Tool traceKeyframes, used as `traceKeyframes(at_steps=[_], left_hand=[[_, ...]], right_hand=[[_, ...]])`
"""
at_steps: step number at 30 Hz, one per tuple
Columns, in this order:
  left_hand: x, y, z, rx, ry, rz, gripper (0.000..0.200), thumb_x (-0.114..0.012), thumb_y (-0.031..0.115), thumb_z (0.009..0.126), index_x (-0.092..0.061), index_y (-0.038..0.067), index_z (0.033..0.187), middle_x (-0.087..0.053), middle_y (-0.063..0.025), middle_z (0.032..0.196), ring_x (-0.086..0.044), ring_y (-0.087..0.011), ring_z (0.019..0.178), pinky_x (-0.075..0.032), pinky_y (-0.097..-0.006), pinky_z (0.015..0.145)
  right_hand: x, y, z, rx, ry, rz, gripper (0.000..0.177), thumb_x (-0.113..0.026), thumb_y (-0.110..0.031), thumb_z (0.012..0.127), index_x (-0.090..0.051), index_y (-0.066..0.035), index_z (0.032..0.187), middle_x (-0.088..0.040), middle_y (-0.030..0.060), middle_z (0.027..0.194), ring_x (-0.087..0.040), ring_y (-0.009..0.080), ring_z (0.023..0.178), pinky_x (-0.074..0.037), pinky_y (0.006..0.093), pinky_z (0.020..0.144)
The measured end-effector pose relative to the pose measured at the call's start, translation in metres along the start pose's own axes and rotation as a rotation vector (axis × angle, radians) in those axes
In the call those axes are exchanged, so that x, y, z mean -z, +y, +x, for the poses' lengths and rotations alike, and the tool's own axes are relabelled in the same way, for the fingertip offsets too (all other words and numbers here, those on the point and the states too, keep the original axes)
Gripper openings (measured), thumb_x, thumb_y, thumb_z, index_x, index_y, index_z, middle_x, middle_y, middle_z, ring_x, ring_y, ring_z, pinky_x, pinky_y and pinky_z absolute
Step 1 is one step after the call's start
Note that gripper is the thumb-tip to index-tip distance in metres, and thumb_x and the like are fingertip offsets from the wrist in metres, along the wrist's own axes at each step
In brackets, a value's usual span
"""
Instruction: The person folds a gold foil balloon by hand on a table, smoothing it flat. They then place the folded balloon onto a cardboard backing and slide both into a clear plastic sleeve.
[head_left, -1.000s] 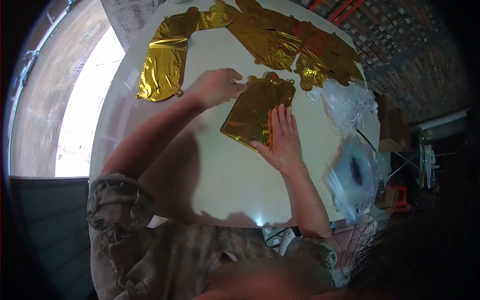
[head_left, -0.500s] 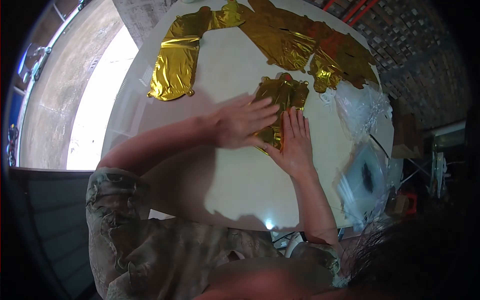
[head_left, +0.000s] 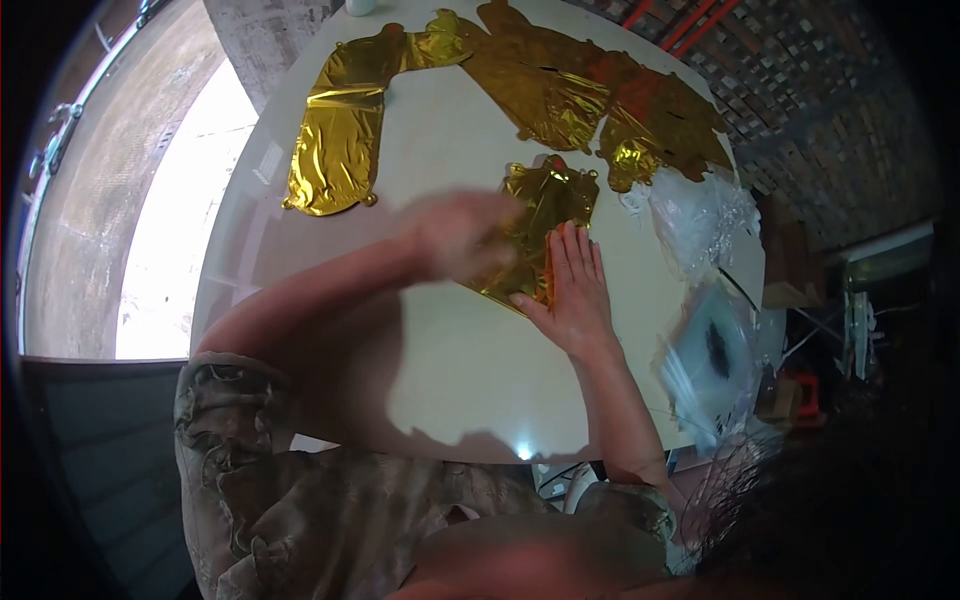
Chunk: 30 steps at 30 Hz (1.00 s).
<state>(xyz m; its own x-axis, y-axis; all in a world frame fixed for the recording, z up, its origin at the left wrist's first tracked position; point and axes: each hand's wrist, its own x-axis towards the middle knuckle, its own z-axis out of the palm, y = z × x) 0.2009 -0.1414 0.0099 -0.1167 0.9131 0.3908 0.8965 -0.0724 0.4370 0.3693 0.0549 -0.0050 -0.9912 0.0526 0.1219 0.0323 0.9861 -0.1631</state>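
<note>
A flat, uninflated gold foil balloon (head_left: 550, 195) lies on the white table under my hands. Fingers together and stretched out, my right hand (head_left: 578, 290) rests flat on its right part, the thumb pointing left across the foil. My left hand (head_left: 465, 235) is over the balloon's left side, smeared by motion, so its fingers cannot be made out. Part of the foil is hidden beneath both hands. Farther back lie more flat gold foil balloons: a curved one (head_left: 340, 135) at the left and several overlapping ones (head_left: 545, 85) towards the right.
Crumpled clear plastic (head_left: 700, 215) lies at the table's right side. Nearer me is a clear plastic bag (head_left: 712, 355) with a dark patch. A pale cup-like object (head_left: 358, 6) stands at the far edge. The white table (head_left: 490, 370) has a rounded edge.
My left hand has shifted slightly left and is now blurred, uncovering more of the foil's lower left part. My right hand stays flat on the balloon. The whole view has shifted a little.
</note>
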Motion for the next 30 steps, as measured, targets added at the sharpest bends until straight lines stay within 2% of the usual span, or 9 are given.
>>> traceKeyframes(at_steps=[2, 6, 8, 9, 11, 15, 17, 23, 30], left_hand=[[0.03, 0.008, 0.033, 0.752, -0.03, -0.051, 0.059, -0.075, 0.035, 0.085, -0.058, -0.002, 0.128, -0.069, -0.0192, 0.116, -0.072, -0.0268, 0.094, -0.055, -0.0367, 0.087], [0.043, 0.012, 0.052, 0.875, -0.136, -0.027, 0.05, -0.074, 0.033, 0.084, -0.064, -0.002, 0.118, -0.073, -0.0158, 0.097, -0.073, -0.0239, 0.081, -0.056, -0.0333, 0.082], [0.053, 0.023, 0.05, 0.99, -0.365, -0.091, 0.039, -0.073, 0.032, 0.084, -0.069, -0.002, 0.104, -0.073, -0.0127, 0.083, -0.072, -0.0219, 0.074, -0.057, -0.033, 0.076], [0.051, 0.024, 0.044, 1.002, -0.364, -0.091, 0.039, -0.073, 0.032, 0.084, -0.069, -0.002, 0.104, -0.073, -0.0127, 0.083, -0.072, -0.0219, 0.074, -0.057, -0.033, 0.076], [0.047, 0.021, 0.028, 1.038, -0.437, -0.181, 0.043, -0.071, 0.038, 0.084, -0.069, -0.003, 0.071, -0.071, -0.0132, 0.07, -0.069, -0.0211, 0.059, -0.058, -0.034, 0.063], [0.034, 0.037, 0.002, 1.093, -0.259, -0.457, 0.036, -0.073, 0.034, 0.084, -0.069, -0.001, 0.075, -0.071, -0.0104, 0.072, -0.068, -0.0157, 0.058, -0.058, -0.0294, 0.058], [0.03, 0.047, -0.001, 1.168, -0.125, -0.562, 0.04, -0.076, 0.025, 0.083, -0.063, -0.008, 0.102, -0.07, -0.0137, 0.082, -0.07, -0.0172, 0.065, -0.058, -0.0271, 0.056], [0.013, 0.05, -0.013, 1.201, -0.03, -0.673, 0.043, -0.079, 0.022, 0.081, -0.06, -0.008, 0.105, -0.065, -0.0107, 0.08, -0.065, -0.0145, 0.061, -0.055, -0.027, 0.052], [-0.007, 0.082, -0.064, 1.149, -0.108, -0.856, 0.037, -0.078, 0.017, 0.083, -0.06, -0.004, 0.106, -0.064, -0.0081, 0.077, -0.062, -0.0145, 0.056, -0.052, -0.0277, 0.052]], right_hand=[[0.002, -0.003, 0.0, -0.012, -0.002, 0.016, 0.099, -0.063, -0.059, 0.087, -0.025, 0.005, 0.153, -0.02, 0.0239, 0.162, -0.014, 0.0388, 0.152, -0.011, 0.0493, 0.123], [0.003, -0.003, 0.0, -0.022, -0.018, 0.013, 0.099, -0.062, -0.06, 0.087, -0.025, 0.005, 0.153, -0.019, 0.0236, 0.162, -0.014, 0.0382, 0.152, -0.011, 0.0486, 0.123], [0.001, -0.003, 0.0, -0.015, -0.011, 0.0, 0.1, -0.061, -0.061, 0.087, -0.025, 0.004, 0.153, -0.02, 0.0237, 0.162, -0.014, 0.0381, 0.152, -0.011, 0.0481, 0.123], [0.0, -0.002, -0.001, -0.006, -0.015, 0.007, 0.1, -0.061, -0.061, 0.087, -0.025, 0.004, 0.153, -0.02, 0.0237, 0.162, -0.014, 0.0381, 0.152, -0.011, 0.0481, 0.123], [0.001, -0.002, 0.0, -0.011, -0.009, 0.009, 0.1, -0.06, -0.062, 0.087, -0.025, 0.004, 0.153, -0.02, 0.0237, 0.162, -0.014, 0.0382, 0.152, -0.011, 0.0477, 0.124], [0.002, -0.003, 0.0, -0.021, -0.021, 0.033, 0.1, -0.06, -0.061, 0.087, -0.024, 0.004, 0.154, -0.019, 0.0233, 0.162, -0.013, 0.0374, 0.152, -0.01, 0.0471, 0.124], [0.004, -0.003, 0.001, -0.035, -0.052, 0.017, 0.1, -0.059, -0.062, 0.088, -0.023, 0.003, 0.154, -0.017, 0.0223, 0.163, -0.011, 0.0359, 0.153, -0.009, 0.0466, 0.124], [0.01, -0.002, 0.0, -0.022, -0.111, 0.01, 0.101, -0.057, -0.066, 0.087, -0.023, 0.001, 0.155, -0.017, 0.0197, 0.164, -0.011, 0.0325, 0.153, -0.009, 0.0465, 0.124], [0.02, -0.026, -0.044, 0.035, -0.177, 0.01, 0.102, -0.06, -0.066, 0.085, -0.025, 0.001, 0.154, -0.019, 0.0196, 0.163, -0.013, 0.0325, 0.153, -0.01, 0.0487, 0.123]])
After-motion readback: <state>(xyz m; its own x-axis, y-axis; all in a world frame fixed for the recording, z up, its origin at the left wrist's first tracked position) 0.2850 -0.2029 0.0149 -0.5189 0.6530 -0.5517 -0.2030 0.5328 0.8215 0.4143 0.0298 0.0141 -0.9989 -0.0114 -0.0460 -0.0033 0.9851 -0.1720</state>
